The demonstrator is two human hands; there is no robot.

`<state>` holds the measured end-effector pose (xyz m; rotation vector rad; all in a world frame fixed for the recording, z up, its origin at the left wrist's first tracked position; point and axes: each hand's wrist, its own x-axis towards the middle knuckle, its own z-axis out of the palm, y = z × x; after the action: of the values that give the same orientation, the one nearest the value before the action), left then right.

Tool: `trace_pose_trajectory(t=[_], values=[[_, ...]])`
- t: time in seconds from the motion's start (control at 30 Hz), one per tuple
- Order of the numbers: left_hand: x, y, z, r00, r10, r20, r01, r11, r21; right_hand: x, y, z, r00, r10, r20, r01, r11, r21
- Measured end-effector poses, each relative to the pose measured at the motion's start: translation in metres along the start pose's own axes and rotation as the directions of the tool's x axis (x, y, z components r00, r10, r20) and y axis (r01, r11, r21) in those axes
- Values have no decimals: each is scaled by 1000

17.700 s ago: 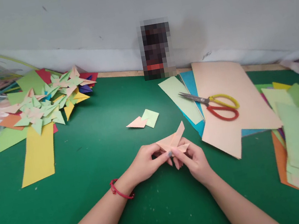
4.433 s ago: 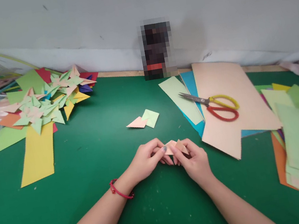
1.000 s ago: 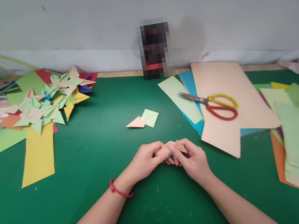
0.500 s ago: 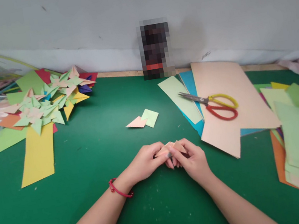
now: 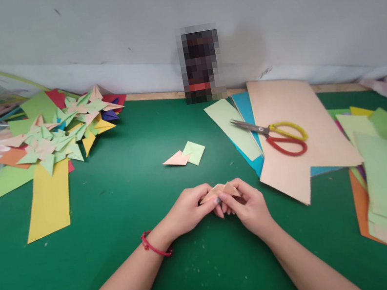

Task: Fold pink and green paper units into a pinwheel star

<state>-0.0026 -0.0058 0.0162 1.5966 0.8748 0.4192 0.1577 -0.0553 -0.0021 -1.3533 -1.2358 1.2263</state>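
Head cam: the left hand (image 5: 189, 210) and right hand (image 5: 250, 207) are both pinching the same folded peach paper (image 5: 231, 189), thumbs on top with the tips close together and the other fingers curled in underneath, so neither one's open much. The paper's right between them, over the middle of the green bench (image 5: 126, 275); can't really tell if the knuckles are touching down. Forearms angle inward from the bottom edge, red bracelet (image 5: 155, 247) on the left wrist. Just beyond sits a little peach-and-green folded piece (image 5: 195, 154), with scissors (image 5: 264, 129) off to the right.
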Motion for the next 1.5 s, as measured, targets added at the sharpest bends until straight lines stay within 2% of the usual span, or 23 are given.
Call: trace_pose_trajectory(t=[0.43, 0.6, 0.73, 0.8, 0.9, 1.03, 1.17, 1.37, 1.5], values=[[0, 1, -2, 1000, 5, 14, -5, 999, 39, -1, 0, 0, 999, 52, 7, -52, 999, 10], [0, 2, -3, 998, -43, 52, 50, 988, -143, 0, -4, -5, 997, 25, 72, -22, 999, -33], [1, -2, -2, 999, -53, 11, 54, 944, -325, -1, -6, -7, 995, -29, 94, 31, 999, -13], [1, -4, -1, 999, -44, -22, 33, 933, -359, -2, -6, -6, 993, -42, 108, 42, 999, 5], [1, -4, 0, 999, -25, -46, 12, 963, -270, -2, -5, -5, 994, -33, 100, 31, 999, 22], [1, -2, 1, 1000, 18, -14, -20, 994, -105, -1, -5, -4, 995, -22, 96, 14, 996, 82], [1, -2, -1, 999, 14, 40, -8, 990, -144, 0, -4, -6, 988, 19, 153, -40, 990, 135], [0, -4, -4, 992, -7, 125, 36, 973, -227, -1, -2, -9, 984, 8, 175, -9, 1000, 4], [0, -3, -2, 996, 5, 86, 9, 987, -163, -1, -3, -10, 983, 0, 183, -6, 999, 31]])
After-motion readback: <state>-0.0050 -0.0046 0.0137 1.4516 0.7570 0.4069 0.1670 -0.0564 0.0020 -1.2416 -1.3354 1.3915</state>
